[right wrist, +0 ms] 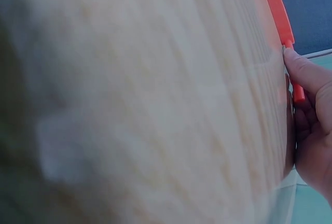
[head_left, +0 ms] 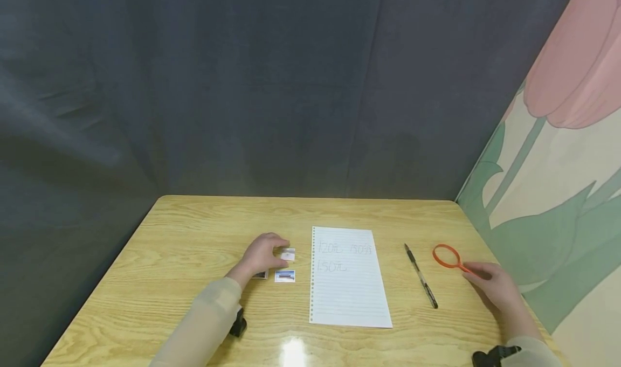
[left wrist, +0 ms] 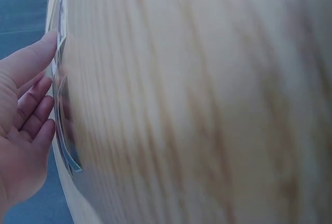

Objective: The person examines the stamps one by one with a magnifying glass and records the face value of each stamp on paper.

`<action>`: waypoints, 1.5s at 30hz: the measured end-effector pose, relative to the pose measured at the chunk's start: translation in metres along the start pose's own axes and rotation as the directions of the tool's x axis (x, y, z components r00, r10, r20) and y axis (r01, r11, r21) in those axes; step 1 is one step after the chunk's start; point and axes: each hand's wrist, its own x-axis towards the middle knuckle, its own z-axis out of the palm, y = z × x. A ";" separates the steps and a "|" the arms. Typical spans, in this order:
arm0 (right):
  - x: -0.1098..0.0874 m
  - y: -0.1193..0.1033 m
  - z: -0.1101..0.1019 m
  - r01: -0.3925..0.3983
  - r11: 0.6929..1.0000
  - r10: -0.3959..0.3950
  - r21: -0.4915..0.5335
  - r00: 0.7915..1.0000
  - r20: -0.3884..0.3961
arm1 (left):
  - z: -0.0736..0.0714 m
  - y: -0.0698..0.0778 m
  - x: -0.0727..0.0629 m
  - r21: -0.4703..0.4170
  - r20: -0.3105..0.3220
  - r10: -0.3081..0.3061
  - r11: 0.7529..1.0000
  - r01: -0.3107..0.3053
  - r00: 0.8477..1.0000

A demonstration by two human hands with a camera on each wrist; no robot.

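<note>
My left hand (head_left: 262, 255) reaches over the table's left part, thumb and forefinger spread around the upper and lower edges of a small pale stamp (head_left: 288, 254). Just below it lies a blue-topped stamp (head_left: 284, 276) with a building on it. A third, dark stamp (head_left: 262, 275) is partly hidden under the hand. In the left wrist view the thumb is extended and the other fingers (left wrist: 36, 111) are loosely bent by the stamps. Over at the right, my right hand (head_left: 496, 284) pinches the handle of an orange-red magnifying glass (right wrist: 279, 14), its ring low over the tabletop.
A lined sheet of paper (head_left: 346, 297) with handwritten figures lies mid-table. Between it and the magnifying glass is a black pen (head_left: 421, 275). The wooden table (head_left: 194, 221) meets a dark curtain (head_left: 271, 87) behind and a tulip-painted wall (head_left: 558, 221) at right.
</note>
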 end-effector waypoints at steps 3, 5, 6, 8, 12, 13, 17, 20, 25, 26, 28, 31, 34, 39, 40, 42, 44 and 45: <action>0.000 -0.001 -0.001 -0.036 0.999 0.037 -0.030 0.999 0.009 | 0.000 0.000 0.000 -0.004 -0.001 0.012 1.000 -0.012 1.000; 0.000 -0.003 -0.001 -0.058 0.997 0.059 -0.041 0.998 0.012 | 0.000 -0.001 0.000 -0.007 -0.002 0.021 1.000 -0.021 1.000; 0.001 -0.003 -0.002 -0.067 0.997 0.068 -0.044 0.998 0.014 | 0.000 -0.002 0.000 -0.007 -0.001 0.025 1.000 -0.025 1.000; 0.002 -0.004 -0.002 -0.084 0.995 0.085 -0.051 0.996 0.017 | 0.000 -0.003 0.001 -0.007 -0.002 0.035 0.999 -0.035 0.999; 0.003 -0.006 -0.001 -0.106 0.992 0.107 -0.064 0.994 0.012 | 0.000 -0.003 0.000 -0.022 0.014 0.024 0.999 -0.023 1.000; 0.003 -0.007 -0.001 -0.108 0.992 0.109 -0.066 0.994 0.009 | -0.001 -0.004 0.000 -0.019 0.011 0.030 0.999 -0.030 0.999; 0.002 -0.009 0.000 -0.111 0.991 0.112 -0.069 0.994 0.001 | -0.001 -0.003 0.000 -0.028 0.008 0.020 0.999 -0.020 1.000; 0.002 -0.011 0.000 -0.109 0.992 0.109 -0.068 0.994 -0.005 | -0.001 -0.003 0.000 -0.036 0.002 0.005 0.999 -0.005 1.000; 0.001 -0.022 -0.001 -0.095 0.994 0.094 -0.059 0.995 -0.019 | -0.001 -0.002 0.000 -0.041 -0.009 0.000 0.999 0.000 1.000; 0.001 -0.025 -0.001 -0.091 0.995 0.090 -0.051 0.996 -0.019 | -0.001 -0.002 0.000 -0.043 -0.009 0.003 0.999 -0.003 1.000; 0.002 -0.033 -0.001 -0.084 0.996 0.084 -0.032 0.996 -0.019 | -0.001 -0.001 -0.001 -0.045 -0.013 0.012 0.999 -0.013 1.000; 0.005 -0.046 0.002 -0.046 0.999 0.046 0.009 0.998 -0.039 | 0.000 -0.001 -0.001 -0.041 -0.012 0.012 0.999 -0.012 1.000; 0.010 -0.059 0.007 0.027 0.999 -0.023 0.047 0.997 -0.073 | 0.000 -0.001 -0.001 -0.040 -0.017 -0.004 0.999 0.003 1.000; 0.019 -0.082 0.018 0.118 0.989 -0.109 0.089 0.989 -0.099 | -0.001 0.000 0.000 -0.056 -0.018 -0.028 0.998 0.026 0.999; 0.021 -0.086 0.021 0.134 0.986 -0.124 0.095 0.987 -0.107 | -0.001 0.001 0.000 -0.059 -0.016 -0.031 0.998 0.030 0.999; 0.023 -0.097 0.028 0.161 0.981 -0.150 0.108 0.983 -0.107 | 0.000 0.000 0.000 -0.064 -0.017 -0.033 0.997 0.032 0.999; 0.025 -0.107 0.035 0.179 0.976 -0.167 0.124 0.980 -0.105 | 0.000 -0.001 0.000 -0.069 -0.021 -0.036 0.997 0.035 0.999; 0.026 -0.112 0.039 0.185 0.974 -0.172 0.133 0.980 -0.099 | 0.000 -0.001 0.000 -0.070 -0.021 -0.036 0.997 0.034 0.999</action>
